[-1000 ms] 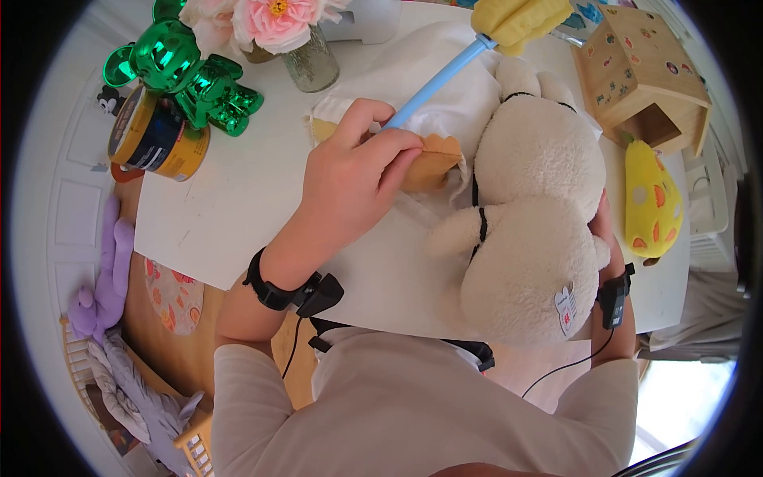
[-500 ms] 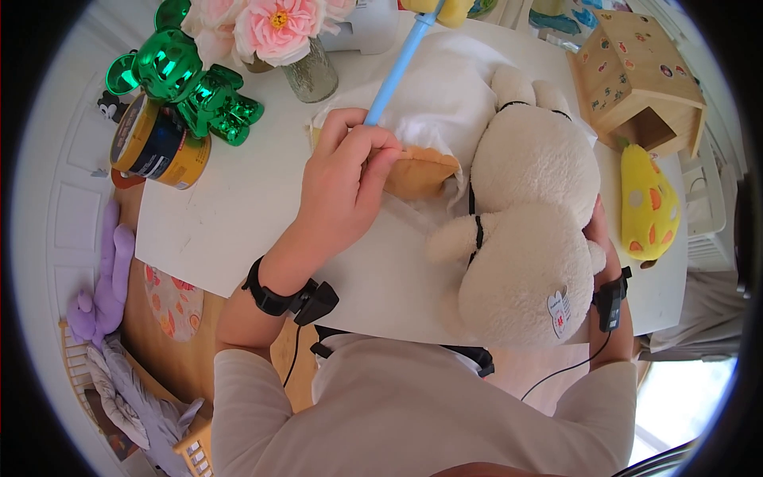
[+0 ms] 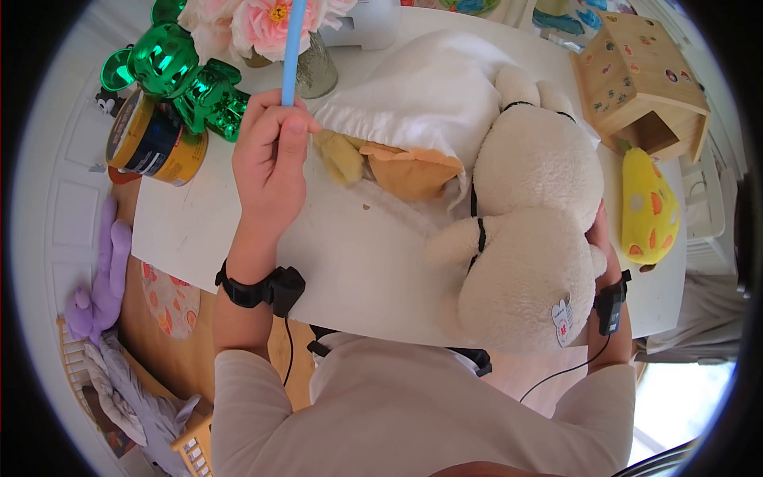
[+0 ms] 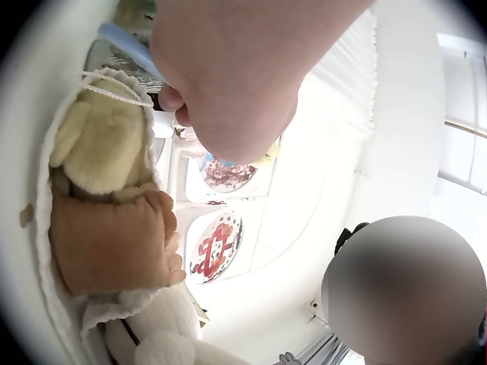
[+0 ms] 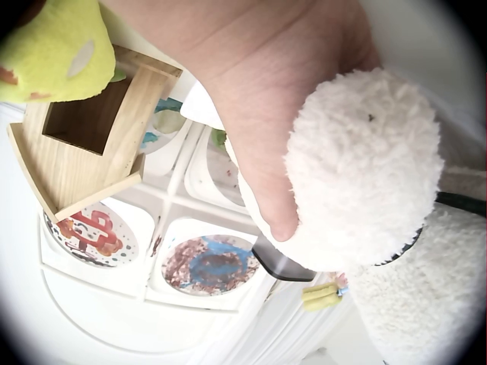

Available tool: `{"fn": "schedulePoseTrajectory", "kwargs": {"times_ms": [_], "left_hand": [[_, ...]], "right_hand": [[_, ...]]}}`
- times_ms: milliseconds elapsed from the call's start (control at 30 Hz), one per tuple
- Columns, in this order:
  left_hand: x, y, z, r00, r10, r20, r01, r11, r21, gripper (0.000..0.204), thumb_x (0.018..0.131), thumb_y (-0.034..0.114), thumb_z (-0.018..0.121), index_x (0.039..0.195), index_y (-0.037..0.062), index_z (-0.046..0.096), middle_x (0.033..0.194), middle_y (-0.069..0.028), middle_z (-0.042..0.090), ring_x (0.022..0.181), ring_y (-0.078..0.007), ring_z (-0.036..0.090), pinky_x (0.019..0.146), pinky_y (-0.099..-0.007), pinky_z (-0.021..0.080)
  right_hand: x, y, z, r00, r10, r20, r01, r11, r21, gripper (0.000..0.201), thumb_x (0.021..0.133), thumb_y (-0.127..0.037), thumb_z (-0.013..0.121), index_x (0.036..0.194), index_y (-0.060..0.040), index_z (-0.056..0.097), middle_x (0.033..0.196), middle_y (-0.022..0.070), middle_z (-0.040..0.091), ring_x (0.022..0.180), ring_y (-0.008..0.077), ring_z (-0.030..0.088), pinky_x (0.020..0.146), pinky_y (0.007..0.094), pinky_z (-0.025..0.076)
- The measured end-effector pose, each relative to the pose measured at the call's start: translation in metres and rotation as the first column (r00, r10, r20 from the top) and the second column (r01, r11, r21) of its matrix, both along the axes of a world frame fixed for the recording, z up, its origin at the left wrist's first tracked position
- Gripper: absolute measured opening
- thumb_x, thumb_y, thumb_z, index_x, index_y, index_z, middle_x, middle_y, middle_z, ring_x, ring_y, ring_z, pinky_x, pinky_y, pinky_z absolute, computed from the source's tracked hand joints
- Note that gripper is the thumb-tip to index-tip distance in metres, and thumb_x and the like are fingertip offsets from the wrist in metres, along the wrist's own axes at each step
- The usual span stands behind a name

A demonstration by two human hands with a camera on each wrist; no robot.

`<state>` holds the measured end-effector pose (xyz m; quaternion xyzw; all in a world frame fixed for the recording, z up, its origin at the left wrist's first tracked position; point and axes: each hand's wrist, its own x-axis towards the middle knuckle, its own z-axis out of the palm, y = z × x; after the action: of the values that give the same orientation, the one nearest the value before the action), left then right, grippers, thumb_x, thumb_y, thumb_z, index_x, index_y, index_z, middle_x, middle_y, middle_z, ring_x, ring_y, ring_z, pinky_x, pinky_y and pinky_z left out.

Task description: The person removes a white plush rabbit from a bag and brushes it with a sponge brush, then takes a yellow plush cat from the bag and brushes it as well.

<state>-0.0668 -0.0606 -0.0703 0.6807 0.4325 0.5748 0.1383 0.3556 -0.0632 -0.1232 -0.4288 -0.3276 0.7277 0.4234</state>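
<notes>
The left hand [image 3: 273, 163] grips a light blue stick [image 3: 292, 56] held upward, its top end out of the head view. A white cloth bag [image 3: 421, 87] lies on the table, a tan scalloped piece [image 3: 413, 171] and a yellow plush [image 3: 340, 157] showing at its mouth; the left wrist view shows the yellow plush [image 4: 103, 144] inside the rim. At the far side of a cream plush toy [image 3: 536, 155], the right hand [image 3: 600, 230] holds its side, mostly hidden. In the right wrist view the right hand [image 5: 266, 99] lies against a fluffy part [image 5: 365, 167].
A green shiny bear figure [image 3: 163, 63] and a yellow-black tub [image 3: 159, 143] stand at the left, beside a glass vase [image 3: 316, 70] of pink flowers. A wooden house [image 3: 640, 79] and a yellow plush with orange spots [image 3: 650, 208] are at the right of the white table [image 3: 350, 262].
The left hand has moved left, away from the bag's mouth, still gripping the blue stick, which has swung more upright. The yellow plush in the bag has come into view. The right hand has barely moved.
</notes>
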Motion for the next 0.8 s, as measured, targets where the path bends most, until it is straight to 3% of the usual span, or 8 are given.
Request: {"fn": "schedulePoseTrajectory", "kwargs": {"times_ms": [100, 167, 367, 467, 567, 800], "left_hand": [[0.0, -0.005, 0.004, 0.985, -0.123, 0.118, 0.132, 0.988, -0.074, 0.016, 0.094, 0.007, 0.051, 0.092, -0.0005, 0.065, 0.101, -0.0059, 0.051, 0.068, -0.0051, 0.043, 0.058, -0.019, 0.036], [0.001, -0.007, 0.005, 0.939, -0.224, 0.26, 0.264, 0.955, -0.133, 0.014, 0.091, 0.001, 0.053, 0.095, -0.0009, 0.066, 0.103, -0.0067, 0.051, 0.07, -0.0057, 0.045, 0.059, -0.0192, 0.036], [-0.006, -0.007, 0.004, 0.91, -0.348, 0.228, 0.378, 0.92, -0.105, 0.015, 0.081, -0.008, 0.059, 0.092, -0.0013, 0.068, 0.104, -0.009, 0.054, 0.073, -0.0089, 0.05, 0.06, -0.0201, 0.039], [-0.011, -0.005, 0.006, 0.841, -0.52, 0.15, 0.532, 0.844, -0.058, 0.014, 0.079, -0.008, 0.061, 0.087, -0.0013, 0.07, 0.101, -0.01, 0.055, 0.073, -0.0104, 0.052, 0.061, -0.0206, 0.04], [-0.001, -0.012, 0.013, 0.872, -0.464, 0.157, 0.481, 0.87, -0.104, 0.018, 0.076, -0.011, 0.059, 0.086, -0.001, 0.071, 0.1, -0.011, 0.056, 0.073, -0.0121, 0.054, 0.059, -0.0211, 0.041], [-0.004, -0.012, 0.016, 0.821, -0.548, 0.16, 0.569, 0.809, -0.149, 0.023, 0.075, -0.012, 0.053, 0.086, -0.0012, 0.071, 0.1, -0.0121, 0.056, 0.075, -0.0151, 0.056, 0.06, -0.024, 0.043]], "right_hand": [[-0.01, -0.004, 0.011, 1.0, -0.02, 0.014, 0.02, 1.0, 0.017, 0.063, 0.094, -0.056, 0.044, 0.139, -0.0123, 0.044, 0.134, 0.0046, 0.052, 0.12, 0.0188, 0.05, 0.1, 0.0327, 0.039], [-0.01, -0.004, 0.01, 1.0, 0.004, 0.019, -0.005, 0.998, 0.066, 0.063, 0.094, -0.056, 0.044, 0.139, -0.0123, 0.044, 0.134, 0.0043, 0.052, 0.12, 0.0188, 0.049, 0.101, 0.0332, 0.039], [0.003, 0.003, -0.006, 0.994, 0.073, -0.079, -0.065, 0.992, 0.109, 0.062, 0.094, -0.055, 0.046, 0.139, -0.0127, 0.044, 0.134, 0.0042, 0.052, 0.121, 0.0196, 0.049, 0.101, 0.0342, 0.038], [0.001, 0.004, -0.005, 0.992, 0.085, -0.092, -0.072, 0.988, 0.14, 0.062, 0.094, -0.055, 0.046, 0.139, -0.0126, 0.045, 0.134, 0.0043, 0.053, 0.121, 0.0199, 0.049, 0.101, 0.0341, 0.038], [0.0, 0.005, -0.005, 0.989, 0.095, -0.109, -0.078, 0.985, 0.151, 0.061, 0.094, -0.054, 0.046, 0.14, -0.0124, 0.043, 0.135, 0.0043, 0.052, 0.122, 0.0196, 0.048, 0.102, 0.0338, 0.038], [0.0, 0.003, -0.005, 0.984, 0.138, -0.112, -0.113, 0.972, 0.206, 0.059, 0.097, -0.051, 0.042, 0.143, -0.0137, 0.039, 0.139, 0.0034, 0.049, 0.126, 0.019, 0.045, 0.104, 0.0333, 0.035]]}}
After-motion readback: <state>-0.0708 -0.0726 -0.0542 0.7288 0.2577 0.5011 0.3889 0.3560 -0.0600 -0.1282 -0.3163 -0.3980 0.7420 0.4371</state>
